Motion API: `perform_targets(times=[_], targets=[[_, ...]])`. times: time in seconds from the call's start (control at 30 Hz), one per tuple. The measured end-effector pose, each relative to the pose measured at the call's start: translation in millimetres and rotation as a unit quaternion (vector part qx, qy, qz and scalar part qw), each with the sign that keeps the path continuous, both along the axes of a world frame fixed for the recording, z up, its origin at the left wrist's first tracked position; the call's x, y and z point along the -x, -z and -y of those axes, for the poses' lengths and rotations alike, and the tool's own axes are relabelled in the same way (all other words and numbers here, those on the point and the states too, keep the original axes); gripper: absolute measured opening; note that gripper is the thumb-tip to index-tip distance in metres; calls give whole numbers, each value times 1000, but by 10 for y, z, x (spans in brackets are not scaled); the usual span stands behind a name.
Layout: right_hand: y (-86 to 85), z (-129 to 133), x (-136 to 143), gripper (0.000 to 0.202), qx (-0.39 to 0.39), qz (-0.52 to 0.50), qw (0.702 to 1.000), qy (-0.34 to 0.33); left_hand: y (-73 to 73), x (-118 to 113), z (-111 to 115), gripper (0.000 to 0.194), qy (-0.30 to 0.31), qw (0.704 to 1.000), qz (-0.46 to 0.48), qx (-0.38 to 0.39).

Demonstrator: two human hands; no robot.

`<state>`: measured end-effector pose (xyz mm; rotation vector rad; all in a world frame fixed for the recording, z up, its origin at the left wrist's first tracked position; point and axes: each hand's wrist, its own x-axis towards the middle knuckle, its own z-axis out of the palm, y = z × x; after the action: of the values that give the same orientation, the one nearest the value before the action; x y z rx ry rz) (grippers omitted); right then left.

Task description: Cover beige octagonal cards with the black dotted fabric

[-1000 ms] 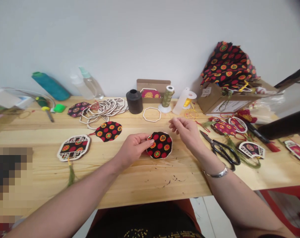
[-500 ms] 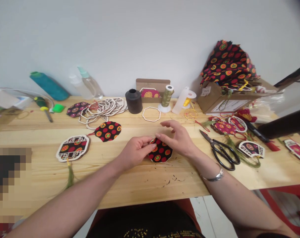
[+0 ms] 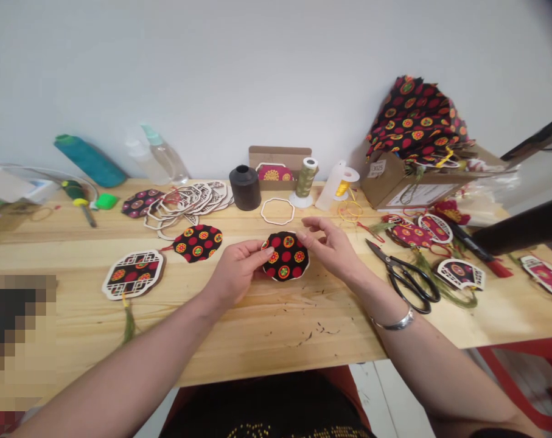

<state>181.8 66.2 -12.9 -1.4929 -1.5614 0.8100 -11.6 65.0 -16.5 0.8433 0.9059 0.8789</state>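
A palm-sized black fabric piece (image 3: 285, 258) with red dots and flower rounds, edged by a thin pale rim, is held just above the wooden table (image 3: 239, 350). My left hand (image 3: 236, 271) pinches its left side, thumb on top. At the upper right edge, the thumb of my right hand (image 3: 327, 250) touches or nearly touches the piece; its other fingers are apart and loosely curved. A similar fabric piece (image 3: 198, 243) lies to the left, near a finished-looking ornament (image 3: 133, 274) with a lattice frame and green tassel. Behind my hands lies a thin pale frame outline (image 3: 278, 211).
Black scissors (image 3: 406, 277) lie right of my right hand. Wooden frames (image 3: 202, 198) are piled at the back left. A black cone (image 3: 245, 187), a green thread spool (image 3: 305, 182) and a white bottle (image 3: 330, 187) stand behind. A cardboard box (image 3: 412, 185) holds patterned fabric.
The fabric piece has moved up and slightly left, and more of its face shows. My right thumb has shifted from its top to the upper right edge.
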Motion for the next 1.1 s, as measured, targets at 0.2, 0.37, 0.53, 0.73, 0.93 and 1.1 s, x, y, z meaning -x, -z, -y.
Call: perform_targets(times=[0.2,0.37,0.53,0.73,0.93,1.1], targets=[[102,-50,-47,39,-40,36,998,27,-11,-15,-7,23,-9,1000,2,4],[74,-28,-41,39,-117,79,989,50,-3,-1,-7,21,-31,1000,4,1],[14,68,48,76,-156,185,970,-29,-2,2,-8,22,-26,1000,-4,-8],[13,136,141,101,-165,292,942,-26,-14,-26,-4,20,-15,1000,6,-9],[19,138,158,102,-148,324,934,-17,0,-16,8,22,-2,1000,-1,-9],[21,112,119,92,-151,297,943,-1,11,-8,15,21,2,1000,-11,-24]])
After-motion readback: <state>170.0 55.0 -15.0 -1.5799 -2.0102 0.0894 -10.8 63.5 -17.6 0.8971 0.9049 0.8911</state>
